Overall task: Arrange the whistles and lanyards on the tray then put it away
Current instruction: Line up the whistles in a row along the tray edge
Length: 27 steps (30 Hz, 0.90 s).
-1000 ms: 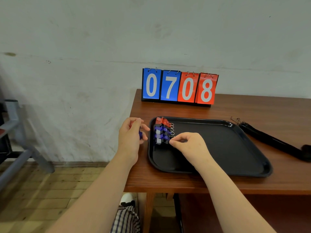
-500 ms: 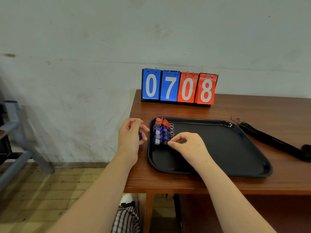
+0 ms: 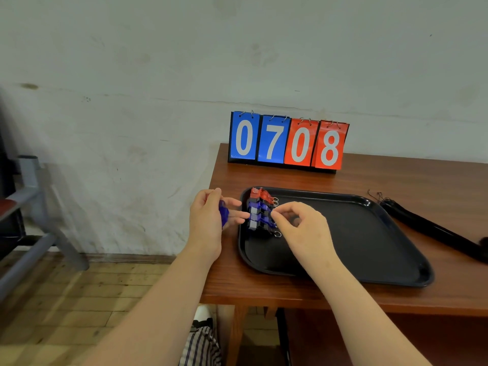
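Both forearms reach forward over the table [image 3: 264,289]. The left hand [image 3: 207,225] is just left of the tray [image 3: 383,282], fingers curled round a blue whistle [image 3: 224,212]. The right hand [image 3: 306,229] is over the tray, thumb and forefinger pinched together at the ring ends of the row of whistles [image 3: 260,211] in its far-left corner. Whether they grasp one cannot be told. Black lanyards [image 3: 427,228] lie on the table right of the tray.

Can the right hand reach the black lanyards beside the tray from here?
Likely yes: the right hand pinches at the whistle row, and only bare tray floor lies between it and the lanyards.
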Available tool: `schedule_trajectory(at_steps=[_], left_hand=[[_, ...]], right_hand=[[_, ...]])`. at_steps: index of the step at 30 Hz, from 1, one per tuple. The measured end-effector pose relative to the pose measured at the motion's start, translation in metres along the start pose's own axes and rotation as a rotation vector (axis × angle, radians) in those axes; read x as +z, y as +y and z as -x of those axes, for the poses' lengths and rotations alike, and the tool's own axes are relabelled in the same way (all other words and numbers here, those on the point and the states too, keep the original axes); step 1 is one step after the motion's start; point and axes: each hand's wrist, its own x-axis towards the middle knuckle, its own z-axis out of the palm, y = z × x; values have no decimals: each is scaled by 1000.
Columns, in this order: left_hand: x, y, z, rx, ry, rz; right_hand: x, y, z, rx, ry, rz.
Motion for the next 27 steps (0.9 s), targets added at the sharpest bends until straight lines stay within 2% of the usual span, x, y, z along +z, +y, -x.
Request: schedule_trajectory(at_steps=[4,7,16,21,27], left_hand=[[-1,-1,-3,-2,44,-15],[-3,-2,-3,-6,59,2],[-6,-5,-6,-25,22,21],[-5,-4,-6,-56,-63,46],[-3,-3,-1,7,-116,-59]], right_hand=[[27,-34,15,-1,-167,-55],[57,-49,16,120,-269,-104],[62,-55,18,358,-153,-593],[58,-54,21,335,-187,-629],[57,-53,21,315,-209,-614]])
